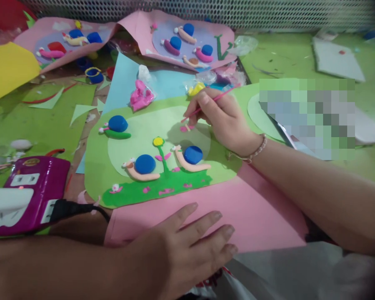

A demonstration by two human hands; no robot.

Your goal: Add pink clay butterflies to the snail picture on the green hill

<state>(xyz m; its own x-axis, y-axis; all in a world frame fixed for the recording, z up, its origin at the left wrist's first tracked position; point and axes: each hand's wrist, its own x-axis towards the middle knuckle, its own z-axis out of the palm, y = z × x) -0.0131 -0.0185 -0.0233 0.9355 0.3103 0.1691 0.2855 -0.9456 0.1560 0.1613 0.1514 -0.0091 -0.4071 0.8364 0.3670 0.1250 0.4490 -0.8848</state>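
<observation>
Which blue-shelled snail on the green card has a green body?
The upper-left snail. The lower-left snail and the lower-right snail both have peach bodies instead.

A green table [3, 133] with a brown strip [89, 146] carries a purple socket block [58, 177]. Right of this block lies a pink sheet [265, 204]; beyond it, pale paper scraps [83, 112] and a blue tub [94, 77]; far to its right, a white board [336, 60].
</observation>
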